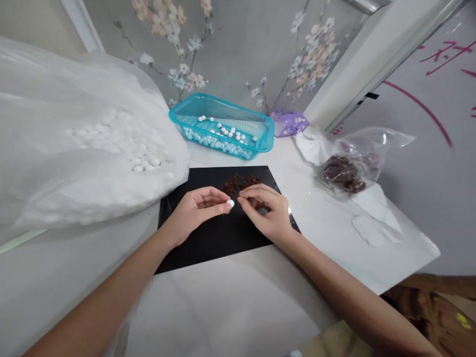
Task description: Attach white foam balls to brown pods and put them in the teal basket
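L hand (199, 208): pinched white ball (231, 203), ctr frame
R hand (266, 207): nearly closed; couldn't tell if holding
Whiteboard (416, 198): pink writing (449, 58) upper rt, wasn't legible

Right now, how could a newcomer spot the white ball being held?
Start at the black sheet on the white table. Over it, the left hand pinches a small white ball. Other white balls lie in the blue basket or show through the big plastic bag; this one alone is held.
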Motion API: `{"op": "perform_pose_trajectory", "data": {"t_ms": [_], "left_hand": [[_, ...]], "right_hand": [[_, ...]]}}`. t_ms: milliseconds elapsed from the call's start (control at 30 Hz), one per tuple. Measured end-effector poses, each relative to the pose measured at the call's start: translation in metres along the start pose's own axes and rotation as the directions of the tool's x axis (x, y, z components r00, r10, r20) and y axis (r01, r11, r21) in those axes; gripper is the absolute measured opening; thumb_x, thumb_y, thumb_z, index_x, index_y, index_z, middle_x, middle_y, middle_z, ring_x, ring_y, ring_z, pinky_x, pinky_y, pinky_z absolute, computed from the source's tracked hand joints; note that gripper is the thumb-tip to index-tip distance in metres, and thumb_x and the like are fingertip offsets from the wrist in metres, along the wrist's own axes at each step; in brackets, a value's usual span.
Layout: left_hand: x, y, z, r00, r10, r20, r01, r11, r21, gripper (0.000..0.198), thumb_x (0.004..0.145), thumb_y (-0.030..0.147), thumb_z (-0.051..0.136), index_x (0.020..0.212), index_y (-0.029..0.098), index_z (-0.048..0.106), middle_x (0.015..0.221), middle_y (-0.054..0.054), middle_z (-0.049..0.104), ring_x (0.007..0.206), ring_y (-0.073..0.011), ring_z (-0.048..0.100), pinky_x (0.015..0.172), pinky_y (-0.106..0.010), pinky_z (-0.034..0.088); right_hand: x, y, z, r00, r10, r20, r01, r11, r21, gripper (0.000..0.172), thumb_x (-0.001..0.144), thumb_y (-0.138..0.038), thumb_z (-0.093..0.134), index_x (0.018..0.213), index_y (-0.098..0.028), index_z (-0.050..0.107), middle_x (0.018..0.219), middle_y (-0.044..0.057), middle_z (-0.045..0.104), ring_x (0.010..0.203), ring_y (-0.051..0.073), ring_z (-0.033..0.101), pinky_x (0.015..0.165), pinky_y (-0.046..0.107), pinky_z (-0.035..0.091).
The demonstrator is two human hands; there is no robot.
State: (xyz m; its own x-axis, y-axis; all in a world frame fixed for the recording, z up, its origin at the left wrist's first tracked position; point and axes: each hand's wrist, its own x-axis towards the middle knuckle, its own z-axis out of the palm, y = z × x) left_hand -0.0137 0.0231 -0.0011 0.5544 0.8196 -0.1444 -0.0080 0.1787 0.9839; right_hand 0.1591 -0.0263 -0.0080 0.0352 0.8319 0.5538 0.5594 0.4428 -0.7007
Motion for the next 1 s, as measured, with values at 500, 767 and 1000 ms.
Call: {"op": "perform_pose_trajectory", "data": {"t_ms": [500,767,1000], "left_hand": [[-0.0001,-0.0008,-0.0002,1.0,-0.009,0.016,0.008,1.0,0.009,0.017,0.066,0.027,0.073,0.082,0.021,0.07,0.08,0.001,0.072,0.077,-0.0108,0.064,0.08,-0.022,0.048],[-0.0011,-0.0007,-0.0006,1.0,-0.015,0.018,0.015,1.0,0.012,0.017,0.066,0.027,0.073,0.08,0.02,0.07,0.077,0.0,0.072,0.076,-0.0129,0.065,0.079,-0.026,0.049],[-0.0009,-0.002,-0.0018,1.0,-0.012,0.004,0.012,1.0,0.008,0.019,0.064,0.027,0.074,0.081,0.018,0.07,0.08,-0.003,0.073,0.08,-0.0165,0.066,0.082,-0.03,0.048]], "right_hand": [[-0.0026,-0.0067,0.004,0.992,-0.095,-0.081,0.093,0.995,-0.03,0.008,0.081,-0.013,0.057,0.083,-0.018,0.063,0.085,0.004,0.064,0.06,0.008,0.058,0.046,0.019,0.049],[-0.0031,-0.0076,0.0061,0.995,-0.089,-0.035,0.09,0.996,0.011,0.007,0.081,-0.015,0.056,0.082,-0.018,0.063,0.083,0.004,0.064,0.066,0.01,0.059,0.048,0.02,0.047],[-0.0039,-0.0068,0.0045,0.997,-0.082,0.0,0.082,0.996,0.027,0.007,0.081,-0.016,0.056,0.083,-0.019,0.063,0.085,0.005,0.064,0.058,0.008,0.056,0.045,0.021,0.046]]}}
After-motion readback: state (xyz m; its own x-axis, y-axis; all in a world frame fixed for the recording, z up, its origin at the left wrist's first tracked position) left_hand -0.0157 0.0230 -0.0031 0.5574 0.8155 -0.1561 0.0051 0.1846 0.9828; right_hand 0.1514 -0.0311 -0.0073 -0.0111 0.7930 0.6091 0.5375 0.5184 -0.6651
